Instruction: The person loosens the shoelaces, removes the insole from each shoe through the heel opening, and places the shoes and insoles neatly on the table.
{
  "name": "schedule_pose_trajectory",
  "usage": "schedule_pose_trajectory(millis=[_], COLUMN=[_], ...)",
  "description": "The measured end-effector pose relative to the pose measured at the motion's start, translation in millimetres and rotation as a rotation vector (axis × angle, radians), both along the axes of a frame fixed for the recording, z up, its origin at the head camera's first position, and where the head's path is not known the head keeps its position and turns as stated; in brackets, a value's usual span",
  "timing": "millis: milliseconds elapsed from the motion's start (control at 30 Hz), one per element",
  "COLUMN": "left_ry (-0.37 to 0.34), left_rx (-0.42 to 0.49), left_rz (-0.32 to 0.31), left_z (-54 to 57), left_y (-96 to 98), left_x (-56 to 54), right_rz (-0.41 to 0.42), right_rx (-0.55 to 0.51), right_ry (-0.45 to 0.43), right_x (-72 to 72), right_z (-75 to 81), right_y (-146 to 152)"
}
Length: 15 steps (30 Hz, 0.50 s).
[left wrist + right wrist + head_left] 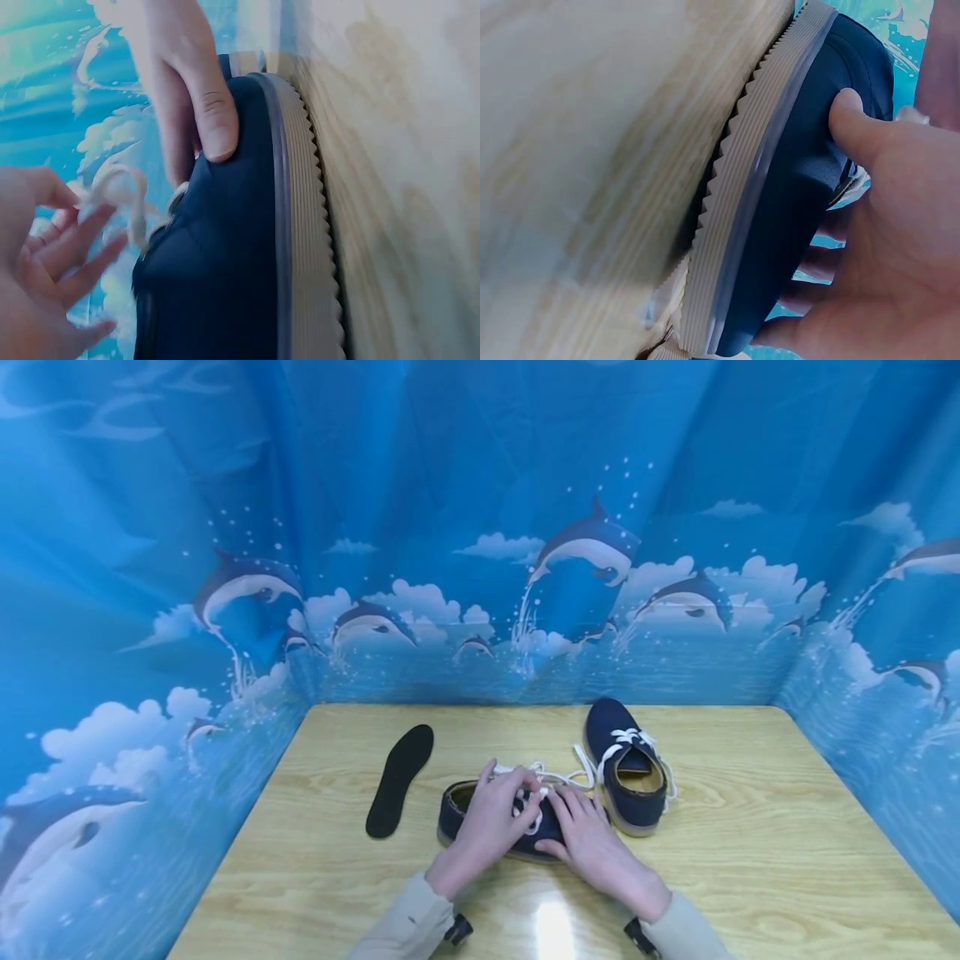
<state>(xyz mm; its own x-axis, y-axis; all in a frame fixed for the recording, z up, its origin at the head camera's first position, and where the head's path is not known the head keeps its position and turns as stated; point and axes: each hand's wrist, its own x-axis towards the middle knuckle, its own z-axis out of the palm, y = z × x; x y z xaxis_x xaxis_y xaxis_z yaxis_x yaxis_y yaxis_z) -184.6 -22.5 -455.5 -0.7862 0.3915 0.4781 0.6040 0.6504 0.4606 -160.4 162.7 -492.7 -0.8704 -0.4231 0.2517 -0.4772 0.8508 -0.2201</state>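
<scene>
Navy shoe is sitting upright on the table in the lower centre of the head view, its toe pointing right. The left hand is pinching a white lace, while the right hand is gripping the shoe's front, thumb on the near side. A second shoe is standing right of centre; a black insole is lying left of centre.

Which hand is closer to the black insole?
Left: the left hand pinches a white lace, right of the insole; the right hand, farther right, grips the nearer shoe.
</scene>
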Motion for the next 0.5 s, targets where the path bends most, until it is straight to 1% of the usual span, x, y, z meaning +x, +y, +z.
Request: schedule_pose_trajectory(millis=[100,133,167,233,267,333,400,500], left_ry=[-0.082,-0.103,-0.115,-0.122,-0.121,-0.110,-0.089,-0.039], left_rx=[0.116,0.133,0.137,0.111,0.084,0.014,-0.047,-0.091], left_rz=[-0.085,-0.104,-0.117,-0.133,-0.130,-0.106,-0.064,0.013], left_z=[3.1,4.2,5.1,6.4,7.6,8.8,10.3,12.6], left_y=[-16.7,-22.5,-28.3,-38.7,-42.9,-48.5,-49.5,-43.6], left_x=[7.1,9.1,10.7,12.9,13.7,14.1,13.7,12.3], right_rz=[-0.005,-0.003,-0.001,0.004,0.006,0.007,0.006,0.011], right_rx=[-0.015,-0.021,-0.028,-0.032,-0.033,-0.039,-0.041,-0.040], right_ry=[0.001,0.004,0.008,0.024,0.030,0.037,0.036,0.026], right_x=[0.0,0.1,0.4,0.7,0.8,1.2,1.1,0.7], right_z=[0.9,1.1,1.4,1.2,0.9,0.7,0.1,-0.5], right_y=[-0.7,-0.7,-0.5,-0.3,0.0,0.3,0.4,-0.6])
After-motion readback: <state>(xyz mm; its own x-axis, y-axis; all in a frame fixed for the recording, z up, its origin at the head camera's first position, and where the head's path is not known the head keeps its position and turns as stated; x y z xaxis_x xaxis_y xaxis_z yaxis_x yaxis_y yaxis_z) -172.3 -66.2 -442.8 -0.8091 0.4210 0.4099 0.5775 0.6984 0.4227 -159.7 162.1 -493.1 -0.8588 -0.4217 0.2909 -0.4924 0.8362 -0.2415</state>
